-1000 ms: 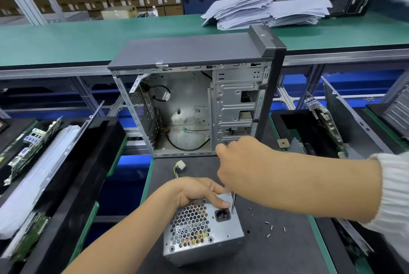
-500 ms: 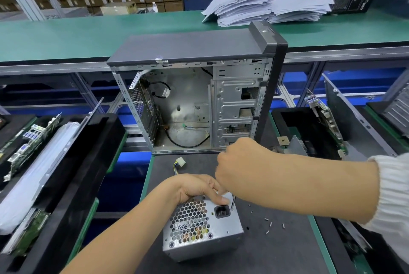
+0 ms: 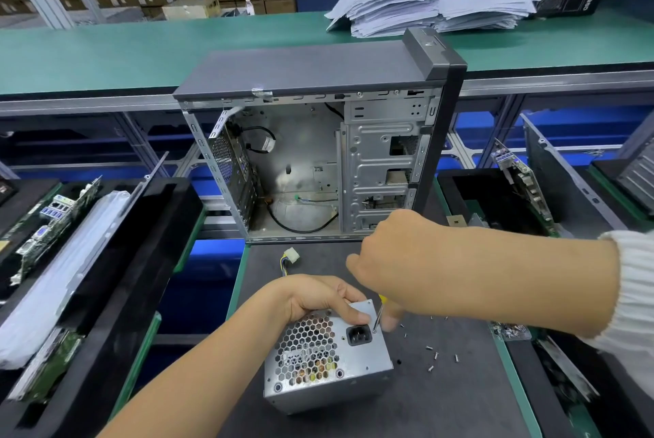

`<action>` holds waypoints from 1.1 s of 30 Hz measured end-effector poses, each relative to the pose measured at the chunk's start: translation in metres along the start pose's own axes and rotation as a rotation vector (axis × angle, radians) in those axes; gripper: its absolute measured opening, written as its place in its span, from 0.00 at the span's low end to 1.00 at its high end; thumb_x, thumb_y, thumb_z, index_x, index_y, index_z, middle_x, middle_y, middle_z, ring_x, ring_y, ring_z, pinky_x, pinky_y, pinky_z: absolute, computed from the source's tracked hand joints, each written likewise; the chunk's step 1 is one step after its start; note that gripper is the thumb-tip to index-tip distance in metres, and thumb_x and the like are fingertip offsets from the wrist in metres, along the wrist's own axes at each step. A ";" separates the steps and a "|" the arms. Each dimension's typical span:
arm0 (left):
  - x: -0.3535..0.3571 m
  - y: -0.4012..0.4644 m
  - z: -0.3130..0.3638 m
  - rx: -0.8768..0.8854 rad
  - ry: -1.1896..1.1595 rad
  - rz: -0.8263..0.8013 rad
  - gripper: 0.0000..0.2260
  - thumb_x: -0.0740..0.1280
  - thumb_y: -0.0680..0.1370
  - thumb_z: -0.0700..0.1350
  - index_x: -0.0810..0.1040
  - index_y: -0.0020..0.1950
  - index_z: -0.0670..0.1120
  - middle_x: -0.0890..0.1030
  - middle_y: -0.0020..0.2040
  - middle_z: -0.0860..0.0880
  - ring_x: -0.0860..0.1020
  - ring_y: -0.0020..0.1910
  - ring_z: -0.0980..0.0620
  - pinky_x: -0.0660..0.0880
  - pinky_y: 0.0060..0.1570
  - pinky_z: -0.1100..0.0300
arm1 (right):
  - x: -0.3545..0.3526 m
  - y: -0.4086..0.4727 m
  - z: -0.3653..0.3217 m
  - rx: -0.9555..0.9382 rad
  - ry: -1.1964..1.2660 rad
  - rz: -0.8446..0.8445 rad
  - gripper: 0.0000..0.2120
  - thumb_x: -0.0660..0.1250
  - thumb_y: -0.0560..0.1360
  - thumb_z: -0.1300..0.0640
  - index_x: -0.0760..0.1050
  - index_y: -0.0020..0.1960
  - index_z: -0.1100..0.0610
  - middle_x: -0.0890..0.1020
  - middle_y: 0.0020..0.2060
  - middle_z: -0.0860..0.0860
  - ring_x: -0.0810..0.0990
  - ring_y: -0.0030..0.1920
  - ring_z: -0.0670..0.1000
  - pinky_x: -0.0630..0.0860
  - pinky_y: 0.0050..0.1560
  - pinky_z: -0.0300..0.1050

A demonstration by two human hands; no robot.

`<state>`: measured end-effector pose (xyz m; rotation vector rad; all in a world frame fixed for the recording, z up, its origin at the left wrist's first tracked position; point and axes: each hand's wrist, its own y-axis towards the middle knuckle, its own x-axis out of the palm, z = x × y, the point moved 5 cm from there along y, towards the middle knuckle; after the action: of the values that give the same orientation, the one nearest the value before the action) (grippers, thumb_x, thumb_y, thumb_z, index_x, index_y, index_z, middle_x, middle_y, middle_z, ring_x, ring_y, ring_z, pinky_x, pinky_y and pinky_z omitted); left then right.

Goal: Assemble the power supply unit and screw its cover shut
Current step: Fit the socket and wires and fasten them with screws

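- While the left hand [image 3: 318, 299] grips its far edge, the silver metal power supply box [image 3: 327, 356] sits on the near dark table [image 3: 442, 402].
- Right hand [image 3: 396, 260] grips a yellow-handled screwdriver [image 3: 378, 319], tip at the box's right corner.
- Small loose silver screws [image 3: 433, 354] lie right of it.
- Farther off stands an open grey computer case [image 3: 318, 140].

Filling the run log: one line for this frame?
left hand holds grey metal power supply | right hand drives yellow-handled screwdriver at corner | loose screws beside

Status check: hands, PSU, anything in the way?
Left hand grips PSU. Right hand holds screwdriver at its top corner. Loose screws nearby, not blocking.
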<state>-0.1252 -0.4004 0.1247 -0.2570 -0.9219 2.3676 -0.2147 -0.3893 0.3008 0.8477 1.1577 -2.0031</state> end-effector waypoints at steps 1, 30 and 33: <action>-0.001 0.000 -0.001 -0.005 -0.020 0.002 0.08 0.71 0.76 0.38 0.84 0.54 0.45 0.80 0.62 0.39 0.77 0.62 0.42 0.69 0.68 0.46 | -0.001 -0.001 0.000 -0.014 0.018 -0.005 0.16 0.65 0.77 0.50 0.67 0.60 0.56 0.73 0.43 0.53 0.57 0.28 0.49 0.52 0.27 0.42; -0.001 0.004 -0.004 0.022 -0.070 -0.092 0.08 0.70 0.77 0.40 0.83 0.56 0.44 0.82 0.53 0.42 0.81 0.48 0.48 0.76 0.55 0.55 | 0.005 0.003 0.001 0.050 -0.015 -0.036 0.18 0.67 0.75 0.52 0.68 0.61 0.56 0.73 0.47 0.53 0.62 0.30 0.50 0.54 0.26 0.42; -0.002 0.007 -0.007 0.022 -0.080 -0.085 0.14 0.71 0.76 0.40 0.80 0.62 0.41 0.82 0.56 0.42 0.81 0.52 0.47 0.75 0.61 0.51 | -0.001 0.005 0.000 0.031 -0.021 0.020 0.15 0.64 0.74 0.61 0.69 0.60 0.55 0.70 0.48 0.53 0.59 0.28 0.50 0.54 0.26 0.43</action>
<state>-0.1237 -0.4016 0.1148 -0.1128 -0.9242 2.3223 -0.2104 -0.3906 0.2992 0.8482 1.1048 -2.0134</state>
